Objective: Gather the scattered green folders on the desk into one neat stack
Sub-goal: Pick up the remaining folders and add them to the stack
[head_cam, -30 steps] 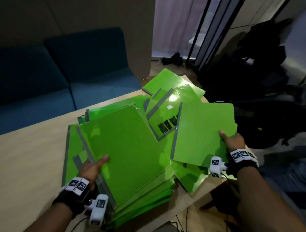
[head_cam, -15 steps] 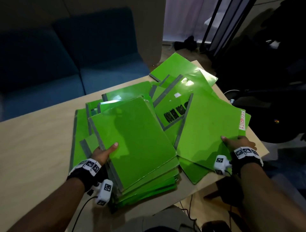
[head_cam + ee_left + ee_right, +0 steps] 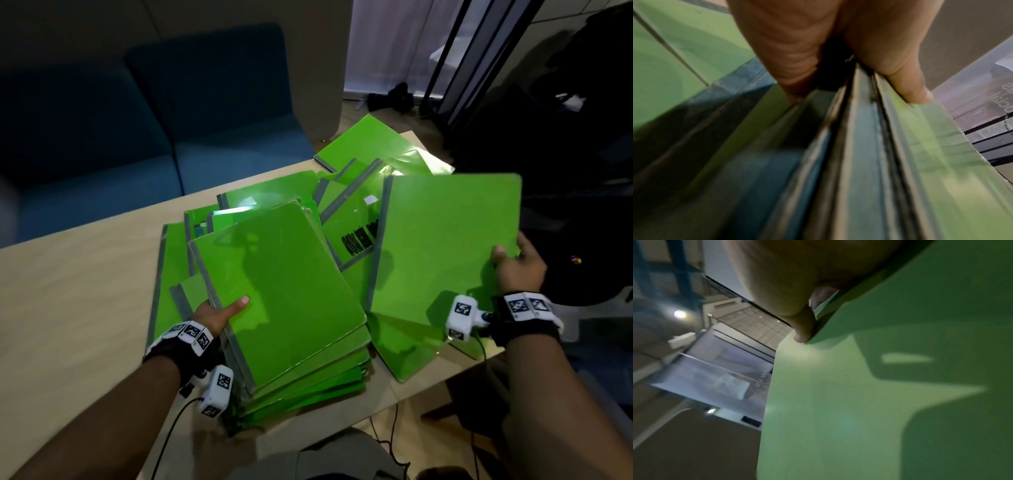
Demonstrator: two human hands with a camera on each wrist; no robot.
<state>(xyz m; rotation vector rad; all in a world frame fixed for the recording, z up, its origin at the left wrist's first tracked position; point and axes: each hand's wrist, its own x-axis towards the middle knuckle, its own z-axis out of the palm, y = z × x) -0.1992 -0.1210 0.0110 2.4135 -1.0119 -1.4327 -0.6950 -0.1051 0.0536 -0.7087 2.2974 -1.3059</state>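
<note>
A thick stack of green folders (image 3: 284,294) with grey spines lies at the desk's near edge. My left hand (image 3: 219,313) grips its spine side, thumb on the top cover; the left wrist view shows the thumb (image 3: 906,81) pressing the folder edges (image 3: 859,146). My right hand (image 3: 517,267) holds a single green folder (image 3: 448,246) by its right edge, lifted and tilted above the desk; the right wrist view shows the thumb (image 3: 803,327) pinching that folder (image 3: 859,402). More green folders (image 3: 363,150) lie fanned out behind, one with black lettering (image 3: 359,240).
The light wooden desk (image 3: 78,308) has bare surface to the left of the stack. A blue sofa (image 3: 137,137) stands behind it. Dark bags and black frames (image 3: 548,120) fill the right side. Cables (image 3: 390,442) hang under the desk's near edge.
My right hand has raised and tilted the single folder off the pile on the right. My left hand keeps its grip on the stack.
</note>
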